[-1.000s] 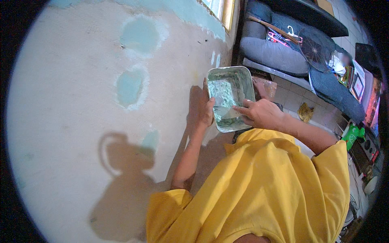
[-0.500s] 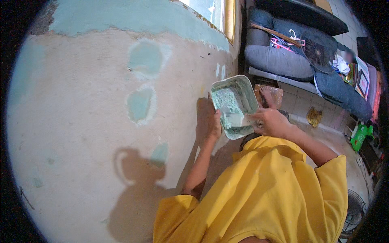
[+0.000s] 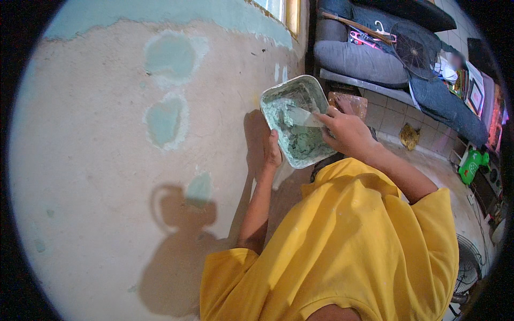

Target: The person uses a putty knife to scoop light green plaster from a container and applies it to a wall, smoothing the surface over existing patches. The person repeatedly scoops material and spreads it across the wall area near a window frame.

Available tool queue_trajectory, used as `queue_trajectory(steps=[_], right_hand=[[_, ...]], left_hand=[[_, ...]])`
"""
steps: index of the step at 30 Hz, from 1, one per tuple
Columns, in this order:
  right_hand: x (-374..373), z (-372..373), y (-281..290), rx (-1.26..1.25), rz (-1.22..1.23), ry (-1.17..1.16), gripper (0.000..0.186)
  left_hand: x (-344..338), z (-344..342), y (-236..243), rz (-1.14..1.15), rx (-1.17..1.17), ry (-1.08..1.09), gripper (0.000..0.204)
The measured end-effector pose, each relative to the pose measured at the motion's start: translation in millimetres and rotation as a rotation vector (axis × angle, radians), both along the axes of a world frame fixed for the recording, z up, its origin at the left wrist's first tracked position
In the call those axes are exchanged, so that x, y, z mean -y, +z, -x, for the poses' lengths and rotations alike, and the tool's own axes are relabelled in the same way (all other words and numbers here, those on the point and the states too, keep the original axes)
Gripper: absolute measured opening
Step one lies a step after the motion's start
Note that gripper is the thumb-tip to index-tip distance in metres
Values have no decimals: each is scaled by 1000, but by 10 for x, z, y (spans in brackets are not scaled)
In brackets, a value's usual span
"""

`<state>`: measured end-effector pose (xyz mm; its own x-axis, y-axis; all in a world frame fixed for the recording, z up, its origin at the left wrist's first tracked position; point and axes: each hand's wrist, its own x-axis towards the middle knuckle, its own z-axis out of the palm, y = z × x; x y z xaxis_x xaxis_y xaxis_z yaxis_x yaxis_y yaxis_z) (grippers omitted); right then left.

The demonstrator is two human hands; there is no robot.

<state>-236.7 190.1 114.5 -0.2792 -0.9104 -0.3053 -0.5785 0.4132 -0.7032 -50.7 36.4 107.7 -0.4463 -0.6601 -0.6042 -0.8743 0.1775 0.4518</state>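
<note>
My left hand grips the side of a rectangular, light-rimmed tray smeared inside with pale green paste. My right hand is closed on a flat putty knife, whose blade lies inside the tray among the paste. The tray is tilted toward me beside the pale wall, which has patches of green filler and a band of turquoise along the top.
A dark sofa holding hangers, a black fan guard and papers stands at upper right. A speckled board, a yellow rag, a green bottle and a floor fan are at right. A window frame is above.
The putty knife has moved up within the tray, baring more of the lower tray bottom. The tray and both hands went down, then back up in the picture, along with the background.
</note>
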Motion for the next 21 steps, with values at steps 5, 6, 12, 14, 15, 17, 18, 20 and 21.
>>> queue_trajectory(steps=[5, 6, 12, 14, 15, 17, 18, 20, 21], right_hand=[[168, -39, 1, -73, -4, 13, 44], [195, -36, -15, -92, -22, 25, 44], [300, 60, -31, -121, 20, 128, 41], [350, 109, 14, -130, 47, 155, 40], [374, 140, 26, -143, 78, 189, 36], [416, 204, 11, -170, 136, 251, 28], [402, 217, -38, -171, 88, 251, 31], [440, 215, -111, -170, 6, 268, 37], [451, 215, -87, -131, 8, 240, 37]], left_hand=[[-37, -145, -214, 397, -111, -141, 56], [-39, -173, -267, 478, -133, -171, 56], [-9, -277, -448, 434, -225, -180, 58], [-11, -329, -605, 206, -330, -87, 60], [-26, -366, -738, -91, -481, 100, 60], [-9, -459, -853, -440, -633, 363, 62], [1, -271, -639, -380, -584, 241, 60], [46, 39, -180, -238, -488, 14, 55], [71, 62, -94, -127, -429, -80, 54]])
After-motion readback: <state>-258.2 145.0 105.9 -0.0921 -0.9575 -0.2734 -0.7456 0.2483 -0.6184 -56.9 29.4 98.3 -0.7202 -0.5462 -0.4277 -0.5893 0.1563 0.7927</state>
